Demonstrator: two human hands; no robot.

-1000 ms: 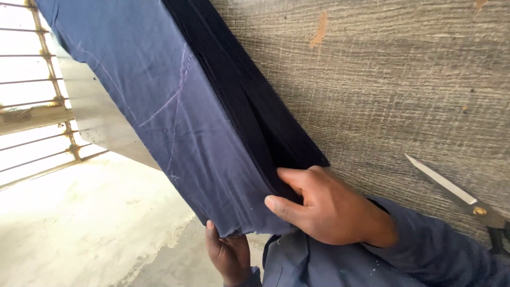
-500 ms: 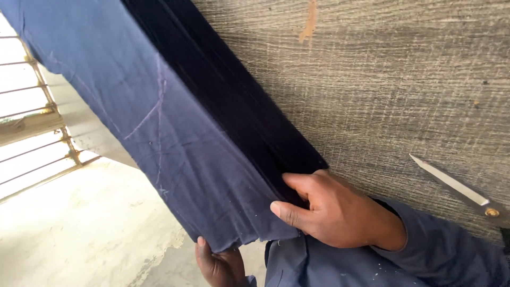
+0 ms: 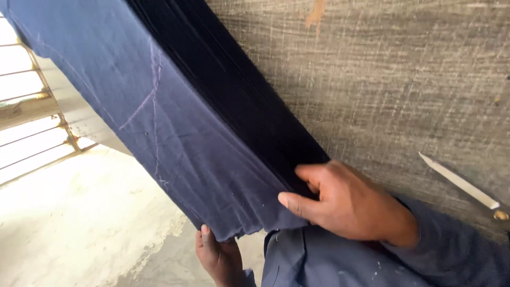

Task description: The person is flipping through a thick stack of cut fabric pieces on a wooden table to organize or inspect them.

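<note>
No packages, labels, signs or screens show here.

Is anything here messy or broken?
Mostly tidy. The thick stack of dark blue cloth hangs over the worn grey table edge, chalk lines on it. The table has an orange scuff and scratches. Scissors lie open-bladed nearby.
</note>
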